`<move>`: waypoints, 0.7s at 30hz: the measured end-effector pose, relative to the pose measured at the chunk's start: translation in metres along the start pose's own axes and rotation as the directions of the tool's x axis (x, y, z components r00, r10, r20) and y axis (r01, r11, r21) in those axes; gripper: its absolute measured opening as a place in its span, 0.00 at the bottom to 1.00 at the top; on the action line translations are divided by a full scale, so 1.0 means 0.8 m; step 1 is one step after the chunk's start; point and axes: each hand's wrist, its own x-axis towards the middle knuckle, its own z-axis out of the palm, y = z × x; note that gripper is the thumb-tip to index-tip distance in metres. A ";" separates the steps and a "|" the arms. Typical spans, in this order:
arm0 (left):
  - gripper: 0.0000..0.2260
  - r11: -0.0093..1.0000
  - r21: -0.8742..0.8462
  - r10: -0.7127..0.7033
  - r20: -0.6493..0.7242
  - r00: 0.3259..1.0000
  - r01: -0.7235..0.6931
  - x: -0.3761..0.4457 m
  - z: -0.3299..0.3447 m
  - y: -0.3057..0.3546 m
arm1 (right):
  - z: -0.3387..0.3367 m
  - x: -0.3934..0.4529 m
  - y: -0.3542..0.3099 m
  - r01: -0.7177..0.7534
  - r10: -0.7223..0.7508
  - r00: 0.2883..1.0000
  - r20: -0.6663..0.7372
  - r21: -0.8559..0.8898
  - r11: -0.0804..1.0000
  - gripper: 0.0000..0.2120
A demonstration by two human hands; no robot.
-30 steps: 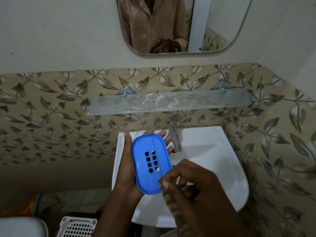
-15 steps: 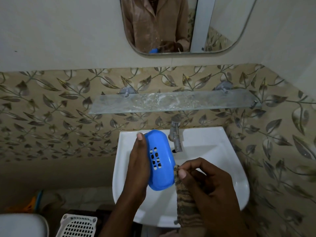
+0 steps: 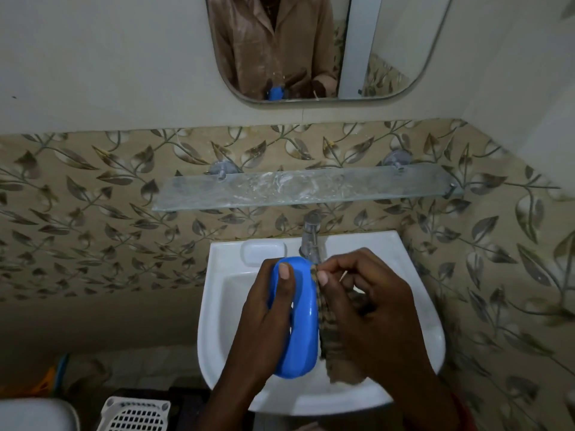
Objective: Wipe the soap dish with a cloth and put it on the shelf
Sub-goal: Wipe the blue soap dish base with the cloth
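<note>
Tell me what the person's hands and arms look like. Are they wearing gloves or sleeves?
No gloves. Both the left hand and the right hand are bare, with short, plain fingernails and no rings showing. The forearms are bare too. A sliver of reddish-orange shows by the right arm at the bottom edge, too little to say what it is.

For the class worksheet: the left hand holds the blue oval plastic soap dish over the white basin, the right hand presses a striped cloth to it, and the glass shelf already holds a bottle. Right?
Not quite. In the head view the frosted glass shelf holds no bottle. The rest stands: the left hand holds the blue oval plastic soap dish over the white basin, and the right hand presses the striped cloth to it.
</note>
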 end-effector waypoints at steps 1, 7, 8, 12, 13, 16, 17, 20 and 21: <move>0.36 0.994 -0.079 -0.072 0.057 0.996 0.076 -0.002 -0.001 0.000 | 0.001 0.006 0.002 -0.018 0.018 1.000 -0.005 0.005 1.000 0.03; 0.30 0.763 -0.493 -0.188 0.451 0.872 0.419 -0.006 -0.003 0.004 | 0.026 0.000 0.005 -0.065 0.060 0.996 0.062 0.082 0.995 0.02; 0.29 0.728 -0.525 -0.203 0.450 0.870 0.442 -0.004 -0.006 -0.001 | 0.028 -0.001 0.006 -0.052 0.049 0.997 0.056 0.051 0.997 0.02; 0.35 0.597 -0.614 -0.275 0.448 0.851 0.516 0.005 -0.028 -0.018 | 0.009 0.005 0.011 -0.242 0.245 0.969 -0.031 0.080 0.967 0.03; 0.38 0.563 -0.653 -0.246 0.453 0.857 0.506 0.006 -0.034 -0.021 | 0.001 0.006 0.014 -0.315 0.325 0.943 -0.066 0.127 0.941 0.03; 0.39 0.462 -0.751 -0.161 0.453 0.877 0.472 0.009 -0.042 -0.026 | -0.022 0.007 0.012 -0.414 0.434 0.899 -0.047 0.228 0.881 0.04; 0.38 0.437 -0.761 -0.126 0.476 0.870 0.480 0.010 -0.042 -0.029 | -0.025 0.005 0.009 -0.423 0.436 0.900 0.005 0.257 0.869 0.06; 0.35 0.471 -0.743 -0.060 0.512 0.857 0.476 0.012 -0.039 -0.032 | -0.020 -0.004 -0.011 -0.355 0.331 0.933 0.144 0.210 0.911 0.10; 0.34 0.493 -0.733 -0.068 0.505 0.860 0.469 0.013 -0.036 -0.031 | -0.014 -0.004 -0.015 -0.236 0.223 0.965 0.138 0.081 0.968 0.09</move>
